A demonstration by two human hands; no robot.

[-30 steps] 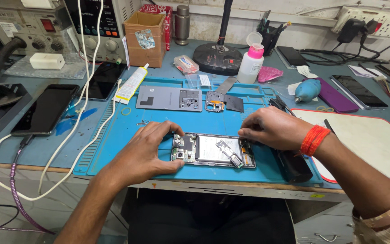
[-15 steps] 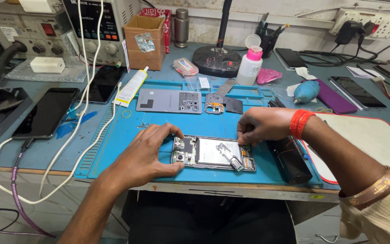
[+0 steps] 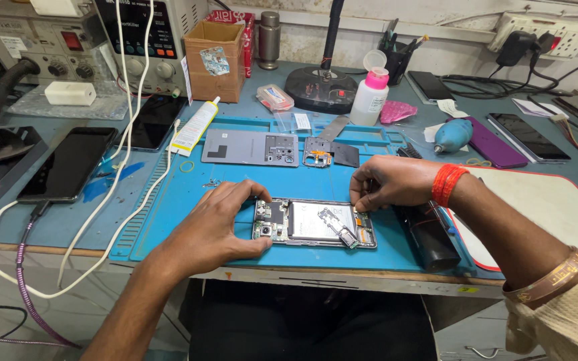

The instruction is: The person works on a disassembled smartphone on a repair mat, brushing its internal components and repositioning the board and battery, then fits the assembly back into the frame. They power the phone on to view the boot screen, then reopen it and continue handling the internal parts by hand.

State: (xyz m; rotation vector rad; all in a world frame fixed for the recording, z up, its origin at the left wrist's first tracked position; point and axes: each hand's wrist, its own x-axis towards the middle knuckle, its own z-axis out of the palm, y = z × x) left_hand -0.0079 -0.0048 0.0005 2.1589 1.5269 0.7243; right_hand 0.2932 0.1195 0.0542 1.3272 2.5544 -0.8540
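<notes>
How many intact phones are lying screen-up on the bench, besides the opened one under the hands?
4 for certain: one cabled phone at far left, one beside the glue tube, one at right next to the purple cover, one near the pen cup. Others at the right edge may be cropped.

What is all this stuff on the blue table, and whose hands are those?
The camera sits on a person's head and looks down, so these are that person's own hands. The left hand steadies one end of an opened phone, its back cover removed so the inner parts show. The right hand pinches at the phone's other end; whether it grips anything there is too small to see. The phone lies on a blue mat. Behind it lie a grey back cover, a glue tube and a pink-capped bottle.
</notes>
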